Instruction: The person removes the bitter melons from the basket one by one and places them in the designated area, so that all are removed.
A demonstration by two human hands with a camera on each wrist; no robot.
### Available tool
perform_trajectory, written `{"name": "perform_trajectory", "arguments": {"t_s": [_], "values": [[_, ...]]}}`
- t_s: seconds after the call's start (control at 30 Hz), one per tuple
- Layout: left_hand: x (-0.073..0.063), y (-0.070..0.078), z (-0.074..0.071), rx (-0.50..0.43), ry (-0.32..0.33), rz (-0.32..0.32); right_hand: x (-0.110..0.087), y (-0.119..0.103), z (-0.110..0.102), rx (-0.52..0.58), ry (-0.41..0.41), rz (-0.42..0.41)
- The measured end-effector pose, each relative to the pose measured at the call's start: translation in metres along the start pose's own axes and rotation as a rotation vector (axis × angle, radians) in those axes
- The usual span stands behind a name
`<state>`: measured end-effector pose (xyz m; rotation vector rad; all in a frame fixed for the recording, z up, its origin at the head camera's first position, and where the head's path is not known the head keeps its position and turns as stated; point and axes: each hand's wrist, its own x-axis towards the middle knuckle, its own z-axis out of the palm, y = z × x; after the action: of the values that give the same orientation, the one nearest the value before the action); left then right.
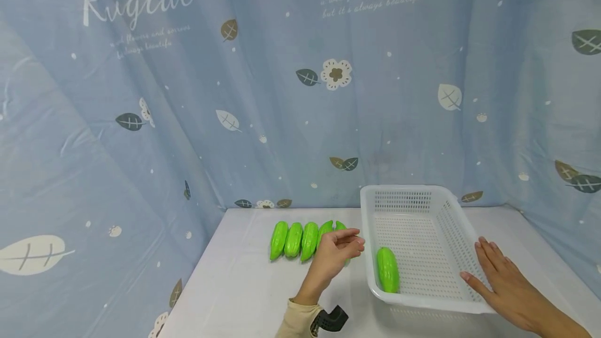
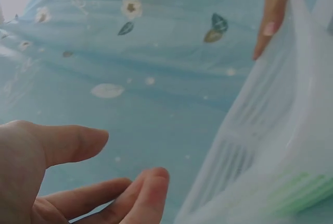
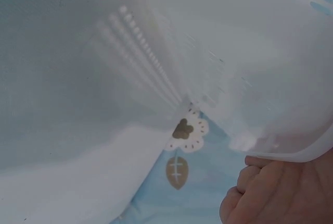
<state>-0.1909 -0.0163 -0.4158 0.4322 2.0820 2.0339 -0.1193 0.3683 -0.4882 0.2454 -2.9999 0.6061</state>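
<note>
A white perforated plastic basket (image 1: 422, 304) stands on the table with one bright green, elongated gourd-like vegetable (image 1: 387, 270) lying at its left side. My left hand (image 1: 331, 254) hovers just left of the basket, its fingers loosely bent and holding nothing. The left wrist view shows a gap between the thumb (image 2: 78, 143) and the fingers. Against the basket's right rim, my right hand (image 1: 512, 291) rests with its fingers stretched out. Left of the basket is a row of several similar green vegetables (image 1: 293, 240), the rightmost partly hidden behind my left hand.
A white cloth covers the table (image 1: 244, 286). Behind and beside it hangs a blue curtain (image 1: 281, 119) printed with leaves, flowers and lettering. A dark strap device (image 1: 330, 320) sits on my left wrist, over the beige sleeve (image 1: 297, 320).
</note>
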Motion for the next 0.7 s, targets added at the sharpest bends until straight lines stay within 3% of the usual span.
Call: {"name": "perform_trajectory", "arguments": {"t_s": [0.2, 0.3, 0.7], "values": [[0.006, -0.011, 0.029, 0.127, -0.051, -0.002, 0.001, 0.0, -0.002, 0.002, -0.002, 0.002], [0.009, -0.013, 0.042, 0.199, -0.066, -0.032, 0.002, -0.001, -0.003, 0.004, -0.004, -0.002], [0.019, -0.011, 0.079, 0.427, -0.081, -0.124, 0.002, 0.0, -0.002, 0.012, -0.016, 0.013]]}}
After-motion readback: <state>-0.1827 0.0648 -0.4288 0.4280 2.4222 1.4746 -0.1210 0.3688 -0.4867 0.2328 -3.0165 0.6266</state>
